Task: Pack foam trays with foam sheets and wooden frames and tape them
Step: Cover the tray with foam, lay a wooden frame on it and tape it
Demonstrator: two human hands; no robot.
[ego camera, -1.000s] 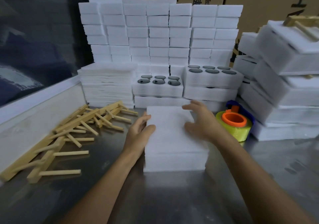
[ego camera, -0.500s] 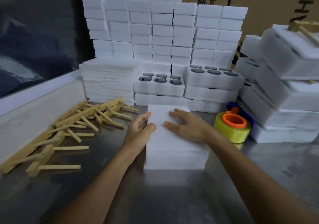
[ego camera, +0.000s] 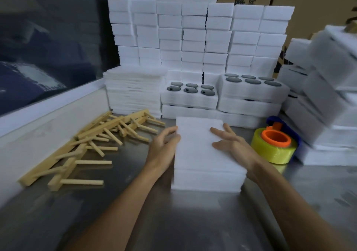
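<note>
A white foam tray covered by a foam sheet (ego camera: 199, 150) stands on the steel table (ego camera: 173, 221) in front of me. My left hand (ego camera: 164, 146) touches its left edge, fingers loosely bent, thumb on the top rim. My right hand (ego camera: 231, 144) lies flat on the sheet's right side with straight fingers. Wooden frames (ego camera: 92, 146) lie in a loose pile to the left. A yellow tape roll on an orange and blue dispenser (ego camera: 275, 144) sits just right of the tray.
A pile of thin foam sheets (ego camera: 135, 90) and foam trays holding dark discs (ego camera: 190, 96) (ego camera: 253, 88) stand behind. Foam blocks (ego camera: 193, 34) are stacked high at the back. Packed foam trays (ego camera: 328, 100) tower at the right. A white wall (ego camera: 48, 119) borders the left.
My right hand slid from the tray's far right corner onto the middle of the sheet, then back toward the right side. My left hand stayed at the left edge.
</note>
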